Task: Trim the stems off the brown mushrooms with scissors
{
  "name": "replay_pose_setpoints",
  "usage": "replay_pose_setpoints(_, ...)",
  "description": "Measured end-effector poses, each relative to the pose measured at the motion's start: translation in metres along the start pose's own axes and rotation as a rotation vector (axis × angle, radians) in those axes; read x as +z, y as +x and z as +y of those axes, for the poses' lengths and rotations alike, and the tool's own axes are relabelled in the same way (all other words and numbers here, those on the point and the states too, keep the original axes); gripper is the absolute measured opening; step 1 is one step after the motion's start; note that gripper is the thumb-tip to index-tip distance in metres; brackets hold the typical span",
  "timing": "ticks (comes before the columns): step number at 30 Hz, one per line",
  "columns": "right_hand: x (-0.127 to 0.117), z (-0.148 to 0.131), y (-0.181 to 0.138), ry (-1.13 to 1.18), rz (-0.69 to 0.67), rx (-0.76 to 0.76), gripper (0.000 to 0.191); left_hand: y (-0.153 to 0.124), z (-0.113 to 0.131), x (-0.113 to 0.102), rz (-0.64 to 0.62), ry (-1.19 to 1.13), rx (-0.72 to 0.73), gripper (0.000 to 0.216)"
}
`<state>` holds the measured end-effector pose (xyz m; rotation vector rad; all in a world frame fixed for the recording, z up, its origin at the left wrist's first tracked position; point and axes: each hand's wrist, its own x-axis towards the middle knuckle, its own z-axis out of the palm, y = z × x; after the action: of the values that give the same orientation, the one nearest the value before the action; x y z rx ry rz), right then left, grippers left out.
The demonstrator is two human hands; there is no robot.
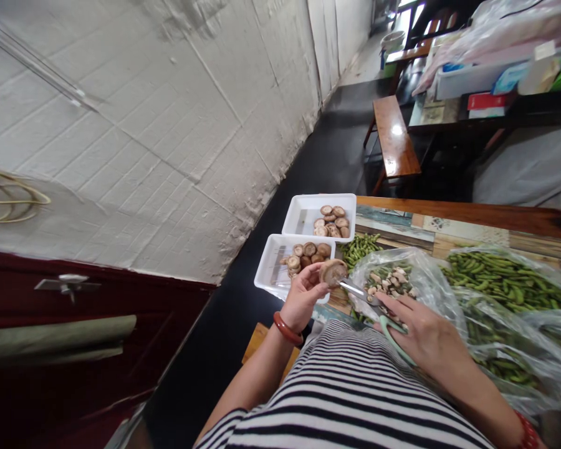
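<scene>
Shiitake mushroom (333, 273): was brown and round, its cap whole at the rim, gilled underside exposed; was held tilted in the left hand (306, 290).
Scissors (355, 289): had silver blades, pale green handles; were held in the right hand (421, 330), tips at the mushroom's underside.

A black-and-white striped top (355, 393) is worn, seen at bottom centre, its left sleeve (227, 427) striped too. A smooth, rounded, reddish-brown bangle (287, 330) is worn on the left wrist (297, 313). Red patterned trim (529, 431) is glimpsed lower right.
</scene>
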<state>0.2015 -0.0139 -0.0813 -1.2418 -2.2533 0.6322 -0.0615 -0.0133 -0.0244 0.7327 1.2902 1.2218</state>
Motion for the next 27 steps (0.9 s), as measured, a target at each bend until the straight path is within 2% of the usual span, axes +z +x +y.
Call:
replay_pose_setpoints(7, 0.000, 0.003, 0.004, 0.040, -0.011, 0.032, 0.048, 0.003, 0.001, 0.008, 0.030, -0.025, -0.011, 0.053)
replay_pose_setpoints(17, 0.008, 0.006, 0.001, 0.000, -0.018, -0.026, 0.042, 0.005, 0.001, 0.014, 0.039, 0.054, 0.033, 0.052)
replay_pose_setpoints(21, 0.017, 0.012, -0.001, -0.011, 0.027, -0.045, 0.038, 0.007, -0.001, 0.016, 0.039, 0.041, 0.041, 0.052)
replay_pose_setpoints(27, 0.035, 0.019, -0.005, 0.145, 0.175, -0.017, 0.037, 0.010, -0.003, 0.016, 0.026, -0.070, -0.037, 0.053)
